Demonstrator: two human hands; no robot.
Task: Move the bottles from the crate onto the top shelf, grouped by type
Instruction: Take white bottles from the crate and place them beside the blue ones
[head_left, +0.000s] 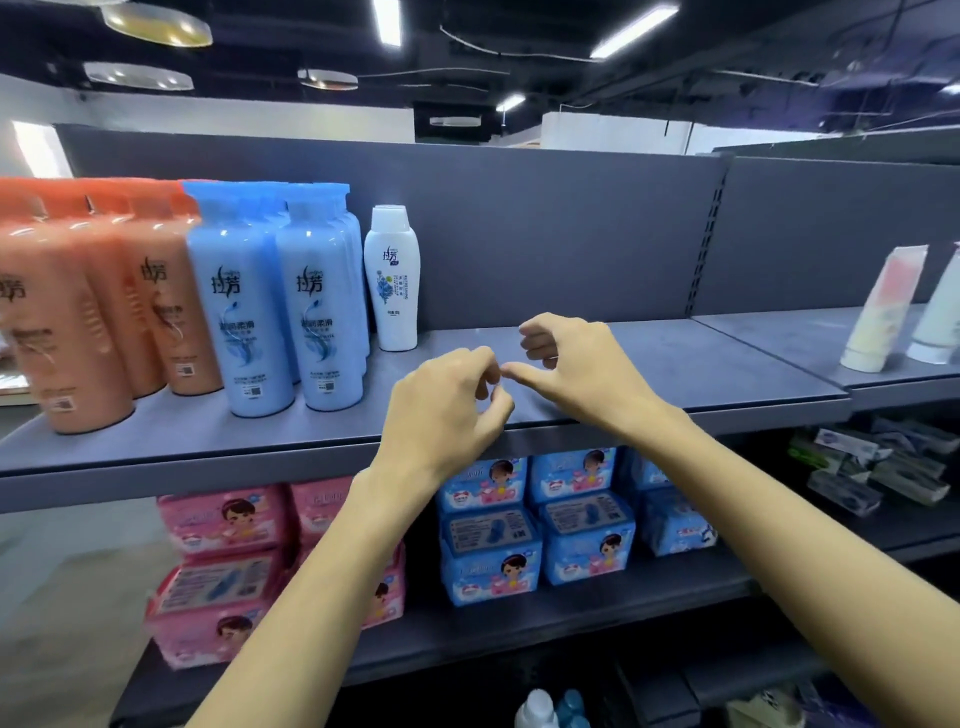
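Note:
On the grey top shelf (649, 364) stand several orange bottles (78, 322) at the left, then several blue bottles (280, 312), then one small white bottle (392, 280) at the back. My left hand (447, 410) and my right hand (576, 358) hover over the shelf's front edge, right of the bottles. Both hold nothing; the fingers are loosely curled and the fingertips nearly touch each other. At the bottom edge, a white bottle top (535, 709) and a blue bottle top (571, 706) show; the crate is not visible.
Pink packs (223, 561) and blue packs (535, 525) fill the shelf below. Two tubes (878, 312) stand on the neighbouring shelf section at the right, with grey boxes (878, 467) beneath them. A grey back panel (545, 234) closes the top shelf.

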